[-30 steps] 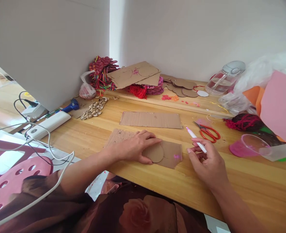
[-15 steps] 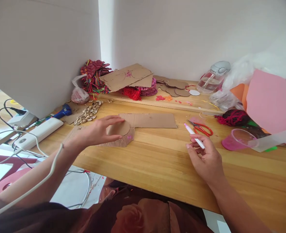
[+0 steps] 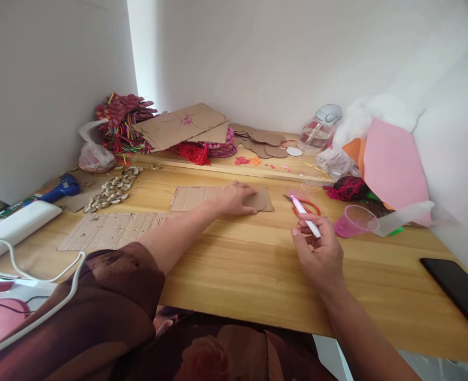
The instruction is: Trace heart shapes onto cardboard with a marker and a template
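Left hand: the left hand (image 3: 239,199) lies at the centre of the frame, over the cardboard disc (image 3: 258,199); thumb and forefinger parted; whether the grip is closed on the disc's edge cannot be told
Disc position: centre of the frame, just right of the middle; flat on the upper cardboard strip (image 3: 192,198), near its right end
Right hand: the right hand (image 3: 322,247) is right of centre; grip closed on the white pen (image 3: 298,206), pink end pointing to upper left
Scissors: orange-handled scissors (image 3: 311,202) on the desk (image 3: 226,264), partly behind the pen
Second strip: lower cardboard strip (image 3: 102,230), left of centre; corrugated, flat
Shells: shell heap (image 3: 115,190), left of the frame
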Action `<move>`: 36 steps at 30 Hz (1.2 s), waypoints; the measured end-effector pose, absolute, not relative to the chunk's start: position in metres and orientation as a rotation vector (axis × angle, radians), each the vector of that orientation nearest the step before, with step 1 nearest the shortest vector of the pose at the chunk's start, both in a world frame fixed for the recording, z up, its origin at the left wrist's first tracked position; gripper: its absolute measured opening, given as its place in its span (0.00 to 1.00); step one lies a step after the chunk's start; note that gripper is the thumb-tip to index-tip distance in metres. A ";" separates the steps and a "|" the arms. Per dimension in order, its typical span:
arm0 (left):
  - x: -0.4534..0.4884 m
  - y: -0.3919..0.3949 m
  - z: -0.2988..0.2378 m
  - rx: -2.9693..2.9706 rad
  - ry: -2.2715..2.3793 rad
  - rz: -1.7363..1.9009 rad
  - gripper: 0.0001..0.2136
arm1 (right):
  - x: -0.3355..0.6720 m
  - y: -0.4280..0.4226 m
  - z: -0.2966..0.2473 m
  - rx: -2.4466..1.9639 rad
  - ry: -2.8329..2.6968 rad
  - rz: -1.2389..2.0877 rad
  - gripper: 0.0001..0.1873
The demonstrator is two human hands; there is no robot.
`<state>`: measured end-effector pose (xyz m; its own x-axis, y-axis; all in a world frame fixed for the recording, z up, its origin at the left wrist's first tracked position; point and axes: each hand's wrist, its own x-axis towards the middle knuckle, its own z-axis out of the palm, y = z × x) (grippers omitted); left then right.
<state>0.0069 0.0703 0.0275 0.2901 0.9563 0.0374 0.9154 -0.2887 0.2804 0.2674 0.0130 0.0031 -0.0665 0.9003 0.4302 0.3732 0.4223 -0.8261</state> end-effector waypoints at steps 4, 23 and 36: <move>0.031 0.052 0.026 2.453 1.524 0.300 0.34 | 0.270 0.014 0.005 -1.135 -1.594 0.668 0.17; -0.048 -0.099 0.032 2.250 1.884 0.297 0.39 | 0.289 0.008 -0.008 -1.277 -1.913 0.405 0.24; -0.140 -0.153 0.002 1.809 2.500 0.306 0.38 | 0.284 0.012 -0.011 -1.373 -2.042 0.405 0.29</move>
<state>-0.1397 -0.1526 0.0022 -0.3188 0.9442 0.0824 0.9362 0.3002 0.1827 0.2841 0.0124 -0.0106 -0.2526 0.9085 0.3329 0.7124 0.4075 -0.5714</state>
